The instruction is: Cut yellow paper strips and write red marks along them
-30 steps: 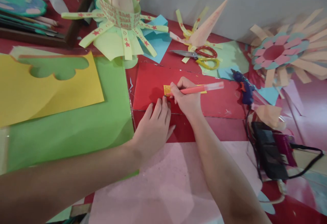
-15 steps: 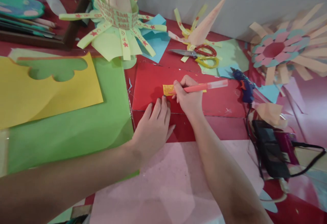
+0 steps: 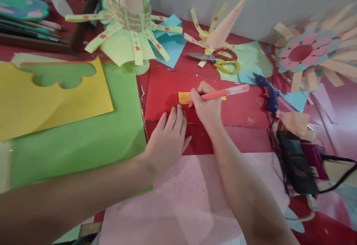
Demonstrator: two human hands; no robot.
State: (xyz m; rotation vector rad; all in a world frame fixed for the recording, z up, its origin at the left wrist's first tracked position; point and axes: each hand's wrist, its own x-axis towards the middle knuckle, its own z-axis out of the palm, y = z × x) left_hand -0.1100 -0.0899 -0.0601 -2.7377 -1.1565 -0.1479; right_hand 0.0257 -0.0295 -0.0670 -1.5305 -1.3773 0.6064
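My right hand (image 3: 206,105) grips a red pen (image 3: 223,93), its tip down on a small yellow-orange strip (image 3: 183,97) that bears markings. The strip lies on a red sheet (image 3: 164,92), and my right hand covers its middle. My left hand (image 3: 169,135) lies flat with fingers stretched out, its fingertips at the strip's lower edge. It holds nothing.
Scissors (image 3: 225,60) and a blue glue gun (image 3: 267,93) lie beyond the red sheet. Paper crafts (image 3: 128,18) stand at the back. Yellow paper (image 3: 67,107) rests on green at left; a black device (image 3: 297,163) with cables is at right.
The pen tip has shifted very slightly over the strip. The left hand stays in place, and the whole view has moved by a small amount.
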